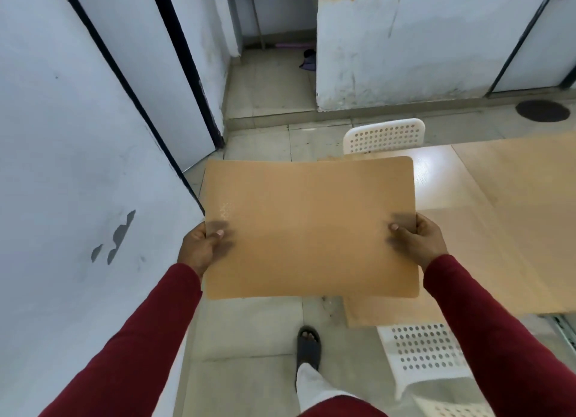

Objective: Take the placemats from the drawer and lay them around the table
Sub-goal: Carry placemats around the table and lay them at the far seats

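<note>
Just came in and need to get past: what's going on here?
A person in red sleeves holds a flat tan rectangular placemat in the air, left hand and right hand each gripping a side edge. It is not laid yet; the light wooden table is to their right, with white perforated plastic chairs beside it.

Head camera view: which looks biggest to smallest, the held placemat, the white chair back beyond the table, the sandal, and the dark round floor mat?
1. Placemat, by far, though it is nearest the camera.
2. White chair back.
3. Sandal and dark round floor mat look about alike; the floor mat lies farther off, so I would not rank them.
</note>
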